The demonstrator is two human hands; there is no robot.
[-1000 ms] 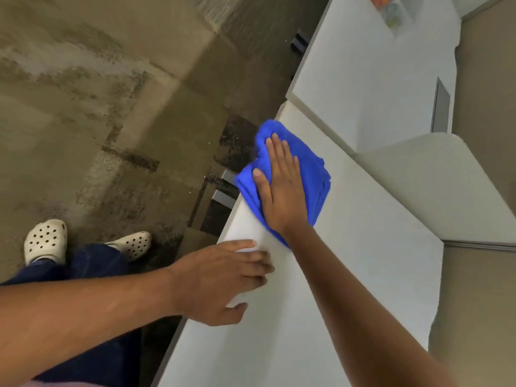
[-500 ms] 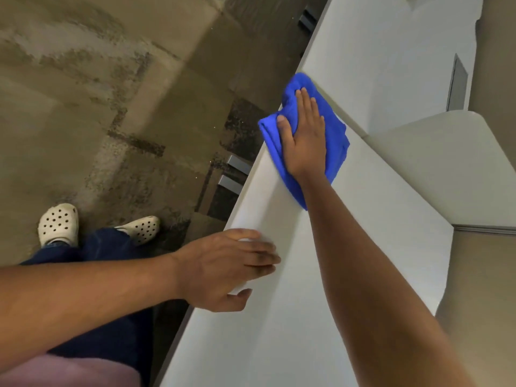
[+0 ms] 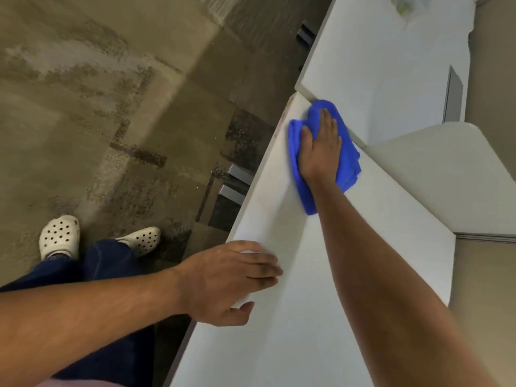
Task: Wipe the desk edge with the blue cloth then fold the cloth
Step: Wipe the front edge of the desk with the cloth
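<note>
The blue cloth (image 3: 347, 160) lies bunched on the white desk (image 3: 377, 247), close to the desk's far end and its left edge. My right hand (image 3: 320, 148) presses flat on top of the cloth, fingers together, arm stretched out. My left hand (image 3: 231, 280) rests flat on the desk's left edge nearer to me, fingers on the top surface and thumb over the side, holding nothing.
A second white desk (image 3: 377, 57) butts against the far end. A beige partition (image 3: 446, 174) stands to the right. Left of the desk lie patterned carpet (image 3: 111, 107), metal drawer handles (image 3: 236, 182) and my feet in white clogs (image 3: 60, 236).
My right hand slid the cloth along the edge away from me to the desk's far end, then held there. My left hand stayed on the edge.
</note>
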